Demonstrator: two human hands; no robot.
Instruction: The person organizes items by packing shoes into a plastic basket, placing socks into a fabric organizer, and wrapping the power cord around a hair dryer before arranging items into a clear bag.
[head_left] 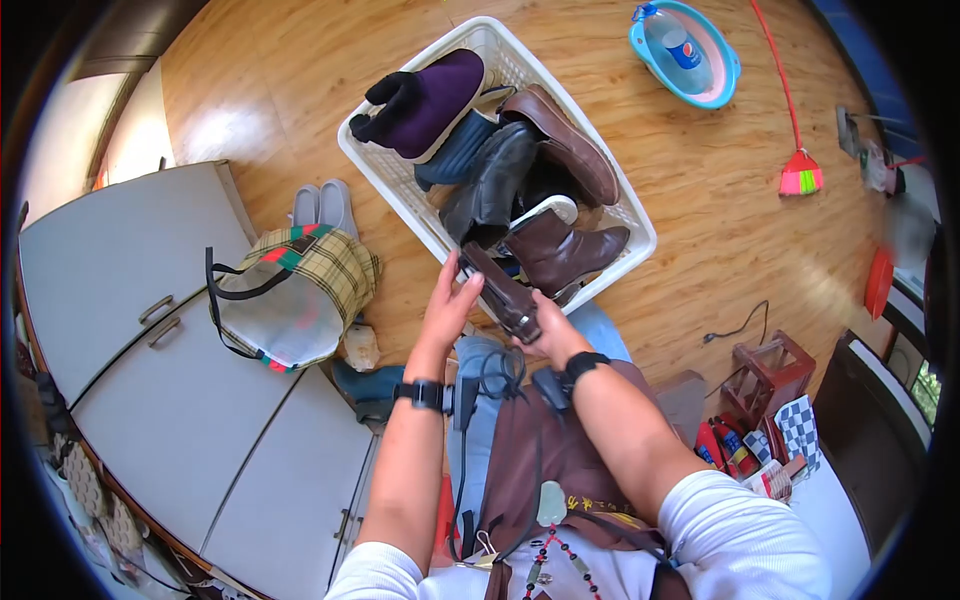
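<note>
Between my hands, over the near end of the white basket [625, 262], is a dark brown leather boot [503, 292], tilted on its side. My right hand [548, 328] is closed round its near end, by a small metallic detail. At the other end, my left hand [452, 302] presses its thumb and fingers against the boot's side. Another brown ankle boot [568, 252] lies just beyond in the basket. Also piled there are a black shoe [490, 180], a brown leather shoe [570, 140], a blue shoe [458, 148] and a purple boot with black lining [432, 105].
Left of the basket stand a plaid bag [335, 270], grey slippers [325, 205] and grey cabinets [150, 270]. A blue basin [655, 70] with a plastic bottle [682, 50] and a red broom [800, 175] are at the far right. Nearer sits a small wooden stool [772, 372].
</note>
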